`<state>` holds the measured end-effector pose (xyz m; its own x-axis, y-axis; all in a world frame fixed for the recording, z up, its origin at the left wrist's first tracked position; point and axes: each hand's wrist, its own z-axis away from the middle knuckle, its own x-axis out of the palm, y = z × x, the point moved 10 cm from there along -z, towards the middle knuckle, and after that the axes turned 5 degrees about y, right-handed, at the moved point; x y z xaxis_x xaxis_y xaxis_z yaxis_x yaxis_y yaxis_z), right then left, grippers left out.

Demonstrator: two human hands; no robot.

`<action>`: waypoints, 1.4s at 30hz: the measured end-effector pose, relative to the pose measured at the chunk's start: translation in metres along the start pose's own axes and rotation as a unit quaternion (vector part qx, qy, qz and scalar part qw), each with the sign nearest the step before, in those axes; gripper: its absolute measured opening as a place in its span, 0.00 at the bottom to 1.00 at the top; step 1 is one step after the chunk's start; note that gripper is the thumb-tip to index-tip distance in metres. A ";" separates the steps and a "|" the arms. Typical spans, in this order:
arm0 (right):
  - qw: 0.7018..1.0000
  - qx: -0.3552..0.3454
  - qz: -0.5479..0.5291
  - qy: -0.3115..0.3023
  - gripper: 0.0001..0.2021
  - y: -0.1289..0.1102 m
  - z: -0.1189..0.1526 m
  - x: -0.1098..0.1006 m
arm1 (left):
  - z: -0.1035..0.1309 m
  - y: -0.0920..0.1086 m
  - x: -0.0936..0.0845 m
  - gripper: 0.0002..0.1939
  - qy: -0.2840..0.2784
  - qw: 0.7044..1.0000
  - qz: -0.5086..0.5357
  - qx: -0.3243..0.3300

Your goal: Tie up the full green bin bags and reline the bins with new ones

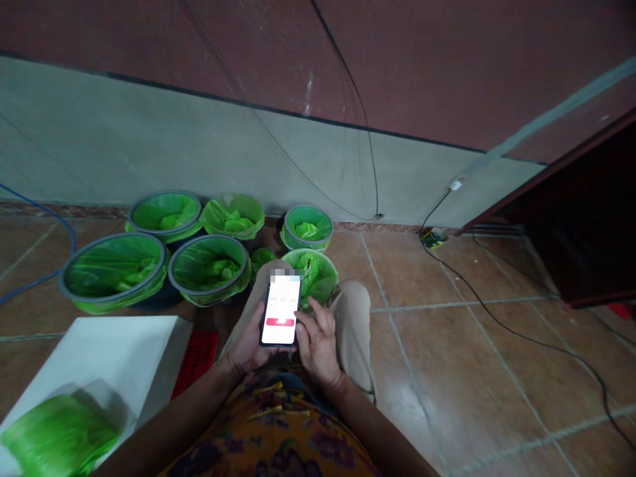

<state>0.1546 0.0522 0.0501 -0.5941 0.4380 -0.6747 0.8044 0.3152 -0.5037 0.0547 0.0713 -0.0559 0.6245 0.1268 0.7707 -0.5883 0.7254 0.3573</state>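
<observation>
A smartphone with a bright white screen, a row of zeros and a red bar lies in my left hand, whose fingers close round its left side and lower back. My right hand is at the phone's right edge, fingers apart, one fingertip at the screen's edge by the red bar; whether it touches cannot be told. Beyond the phone, between my knees, stands a bin lined with a green bag. Behind it is another grey-rimmed lined bin.
Several green-lined bins stand at left. Nearer are a white box carrying a green plastic bundle and a red perforated crate. A black cable crosses the tiled floor at right; a blue hose lies far left.
</observation>
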 end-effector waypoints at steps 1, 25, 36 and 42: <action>1.000 0.000 0.001 -0.001 0.13 0.000 0.000 0.000 | 0.000 0.000 0.000 0.33 0.004 1.000 -0.003 -0.001; 1.000 0.010 -0.015 -0.007 0.14 0.001 0.000 0.001 | 0.001 0.001 0.003 0.31 -0.017 0.999 0.036 0.000; 1.000 0.006 -0.008 -0.012 0.14 0.000 -0.001 0.000 | 0.001 0.002 0.002 0.32 -0.013 1.000 0.016 0.001; 1.000 0.010 -0.010 -0.018 0.14 0.001 0.000 0.001 | 0.000 0.002 0.002 0.32 -0.015 1.000 0.026 -0.002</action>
<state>0.1544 0.0531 0.0488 -0.6101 0.4007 -0.6835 0.7923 0.3062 -0.5278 0.0548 0.0723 -0.0536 0.5778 0.1436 0.8035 -0.6168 0.7216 0.3146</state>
